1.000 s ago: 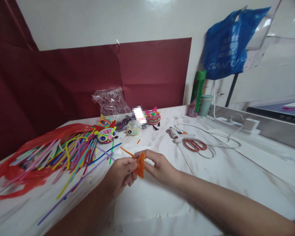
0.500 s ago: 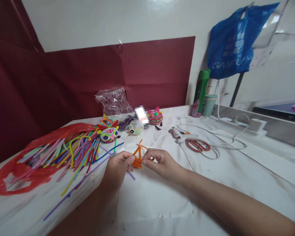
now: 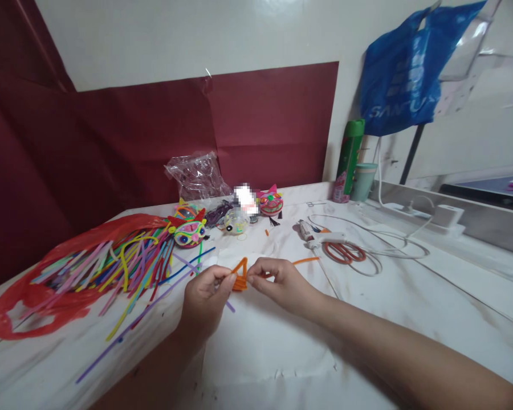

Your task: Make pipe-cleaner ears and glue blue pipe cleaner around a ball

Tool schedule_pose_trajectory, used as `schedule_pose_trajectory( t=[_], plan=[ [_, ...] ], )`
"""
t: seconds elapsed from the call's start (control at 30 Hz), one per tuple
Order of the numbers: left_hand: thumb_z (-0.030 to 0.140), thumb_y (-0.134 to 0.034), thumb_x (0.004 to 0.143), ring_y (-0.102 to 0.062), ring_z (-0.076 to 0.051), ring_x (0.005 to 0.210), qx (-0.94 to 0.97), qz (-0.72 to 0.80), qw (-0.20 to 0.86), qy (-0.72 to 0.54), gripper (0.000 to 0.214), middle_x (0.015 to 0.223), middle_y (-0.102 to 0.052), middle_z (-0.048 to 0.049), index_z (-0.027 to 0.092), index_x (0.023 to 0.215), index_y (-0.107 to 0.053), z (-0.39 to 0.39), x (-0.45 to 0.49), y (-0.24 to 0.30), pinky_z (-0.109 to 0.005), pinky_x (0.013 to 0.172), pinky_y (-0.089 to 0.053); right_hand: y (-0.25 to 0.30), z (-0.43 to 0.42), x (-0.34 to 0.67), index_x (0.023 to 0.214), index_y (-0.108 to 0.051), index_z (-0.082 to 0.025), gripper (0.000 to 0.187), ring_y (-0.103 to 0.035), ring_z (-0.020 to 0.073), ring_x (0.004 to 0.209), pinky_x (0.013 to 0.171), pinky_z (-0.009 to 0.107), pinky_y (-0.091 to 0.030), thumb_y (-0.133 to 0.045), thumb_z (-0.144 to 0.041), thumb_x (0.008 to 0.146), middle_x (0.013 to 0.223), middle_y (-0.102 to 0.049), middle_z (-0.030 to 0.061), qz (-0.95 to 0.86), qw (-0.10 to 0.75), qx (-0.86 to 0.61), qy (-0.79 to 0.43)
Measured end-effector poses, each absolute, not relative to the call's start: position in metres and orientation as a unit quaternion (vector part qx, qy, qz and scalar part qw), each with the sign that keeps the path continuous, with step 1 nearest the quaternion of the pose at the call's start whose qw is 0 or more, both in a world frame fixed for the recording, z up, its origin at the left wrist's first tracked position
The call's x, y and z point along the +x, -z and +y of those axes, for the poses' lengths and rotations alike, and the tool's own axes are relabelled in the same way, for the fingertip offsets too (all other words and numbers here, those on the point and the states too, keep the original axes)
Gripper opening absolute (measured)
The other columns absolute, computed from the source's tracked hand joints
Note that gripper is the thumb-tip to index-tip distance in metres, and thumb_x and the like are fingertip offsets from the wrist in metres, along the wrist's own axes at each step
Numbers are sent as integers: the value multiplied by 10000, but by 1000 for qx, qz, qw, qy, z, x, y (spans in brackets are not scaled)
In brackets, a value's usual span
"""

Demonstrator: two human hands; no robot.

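My left hand (image 3: pixel 205 296) and my right hand (image 3: pixel 277 283) meet over the white table (image 3: pixel 410 296), both pinching a small orange pipe-cleaner triangle (image 3: pixel 240 274). Its loose orange tail (image 3: pixel 304 261) sticks out to the right past my right hand. Just left of my hands lies a pile of coloured pipe cleaners (image 3: pixel 123 262) spilling out of a red plastic bag (image 3: pixel 38 296). A purple pipe cleaner (image 3: pixel 132 336) runs under my left hand.
Small colourful cat-face figures (image 3: pixel 190 232) and a clear plastic bag (image 3: pixel 196 175) sit at the back. A glue gun (image 3: pixel 320 236), red-handled scissors (image 3: pixel 344 251) and white cables (image 3: pixel 393 245) lie to the right. A green can (image 3: pixel 348 156), a cup (image 3: pixel 363 181) and a blue bag (image 3: pixel 406 74) stand at the wall.
The orange triangle has been lowered and turned between my fingers. Its loose tail, which pointed left, now points right. My hands have shifted slightly away from me.
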State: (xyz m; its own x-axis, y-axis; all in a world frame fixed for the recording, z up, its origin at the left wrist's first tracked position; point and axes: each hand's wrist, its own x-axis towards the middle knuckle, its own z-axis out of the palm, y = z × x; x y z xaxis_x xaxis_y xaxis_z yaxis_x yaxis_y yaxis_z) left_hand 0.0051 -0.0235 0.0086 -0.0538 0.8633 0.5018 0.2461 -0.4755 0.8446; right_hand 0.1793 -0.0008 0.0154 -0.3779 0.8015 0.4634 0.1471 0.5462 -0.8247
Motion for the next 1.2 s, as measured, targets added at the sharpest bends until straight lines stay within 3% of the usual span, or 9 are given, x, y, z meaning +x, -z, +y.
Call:
schedule_pose_trajectory(
  t=[0.17,0.33,0.53,0.7,0.83,1.0,1.2],
  plan=[
    [246,-638,750,-472,-109,503,638,456,230,-577,113,555,-564,26,179,660,-656,-25,7,0,-209,486,-363,-11,-8,173,570,-511,-181,136,-468,100,533,513,202,-349,-513,-141,700,556,-537,-23,-743,471,-371,-297],
    [292,-606,774,-428,-91,464,618,454,253,-590,157,495,-478,61,176,670,-626,-27,13,1,-194,457,-352,-9,-12,169,572,-476,-185,161,-471,106,535,521,210,-351,-491,-186,732,556,-528,-16,-722,481,-400,-296],
    [293,-607,781,-445,-88,464,609,454,261,-596,153,494,-482,63,176,685,-624,-26,13,0,-192,457,-366,-10,-8,170,561,-480,-183,212,-433,99,525,512,212,-333,-510,-242,763,543,-488,-29,-714,466,-389,-350],
    [271,-617,782,-460,-91,487,607,436,273,-606,126,509,-509,54,171,710,-641,-24,9,1,-202,489,-377,-13,-6,171,637,-576,-164,169,-438,96,541,528,209,-350,-527,-254,772,581,-531,-25,-691,450,-364,-433],
    [282,-628,773,-490,-105,498,600,416,316,-606,141,500,-506,49,164,697,-642,-20,9,1,-220,522,-407,-14,-5,170,645,-582,-166,130,-430,87,520,521,203,-346,-525,-202,756,562,-527,-38,-679,458,-348,-456],
    [277,-661,719,-546,-128,570,548,393,418,-608,194,598,-588,20,152,868,-657,-15,11,4,-243,576,-436,-11,-3,171,620,-555,-174,122,-406,81,495,500,198,-326,-512,-182,733,536,-492,-52,-670,473,-362,-443],
    [256,-676,704,-482,-108,576,551,430,464,-544,116,601,-554,25,152,723,-629,-16,13,9,-215,539,-359,-7,-5,171,603,-546,-173,145,-404,83,511,501,195,-318,-496,-202,736,532,-468,-50,-704,474,-357,-390]
  ],
)
